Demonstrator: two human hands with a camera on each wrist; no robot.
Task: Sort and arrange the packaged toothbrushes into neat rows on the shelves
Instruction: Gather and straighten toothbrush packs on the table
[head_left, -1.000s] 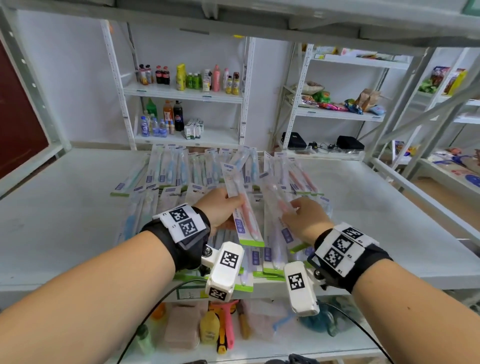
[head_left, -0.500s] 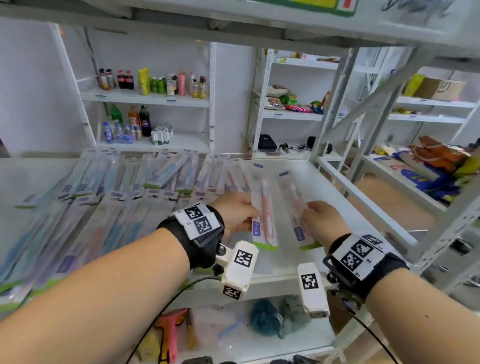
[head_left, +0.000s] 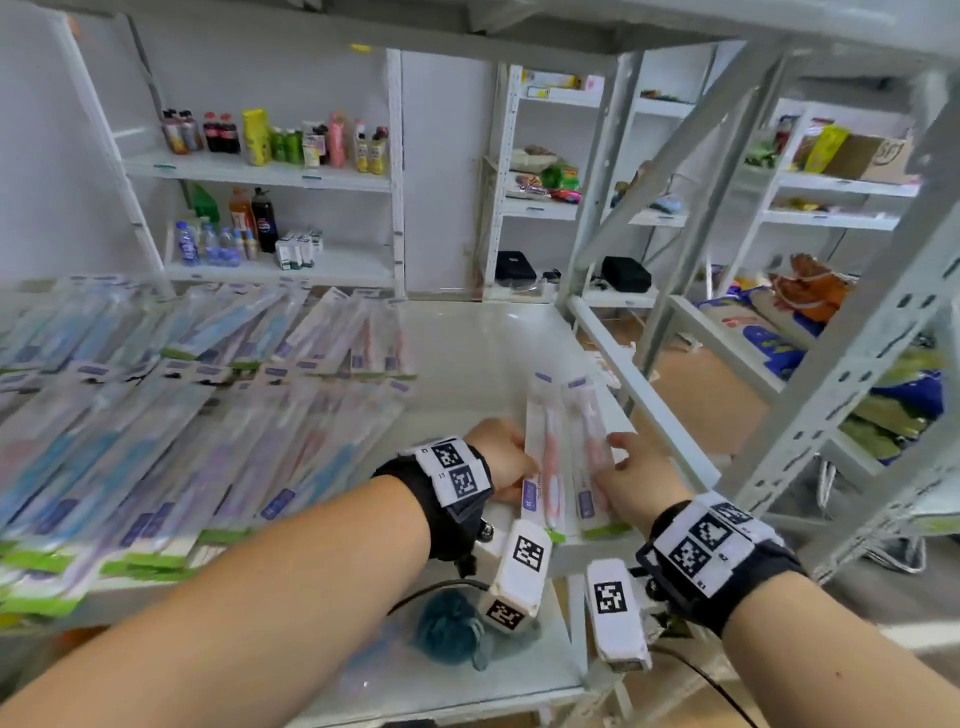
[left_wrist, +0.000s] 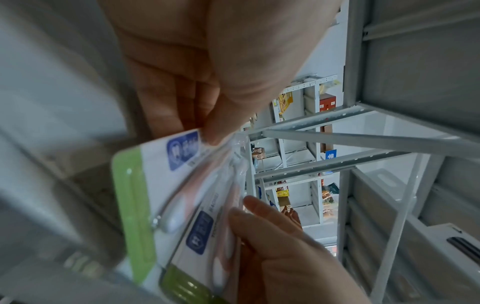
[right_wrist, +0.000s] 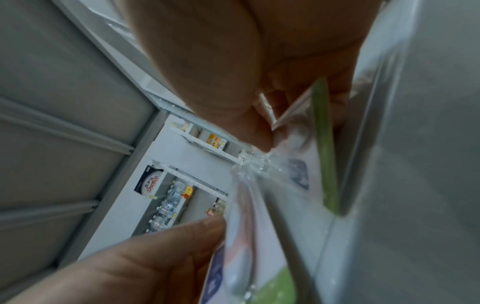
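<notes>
Two pink toothbrush packs at the shelf's right end

My left hand (head_left: 501, 457) pinches one clear blister-packed pink toothbrush (head_left: 543, 457); my right hand (head_left: 636, 480) pinches a second matching pack (head_left: 587, 452) just beside it, over the white metal shelf (head_left: 467, 353), right of the laid-out toothbrush rows (head_left: 208, 415).

The two packaged toothbrushes (head_left: 550, 457) at the right end of the pale grey-white shelf (head_left: 467, 353) are pink in clear plastic, on white cards with a blue-purple label square and a lime-green bottom band. The rows of packs (head_left: 197, 415) to the left carry the same white, blue-purple and green, with light blue brushes and some pink ones inside. Both wristbands (head_left: 447, 499) are black with white patches printed in black-and-white square codes, the wrist cameras (head_left: 517, 574) are white with the same codes, and a dark teal puff (head_left: 449, 626) lies on the lower shelf.
</notes>
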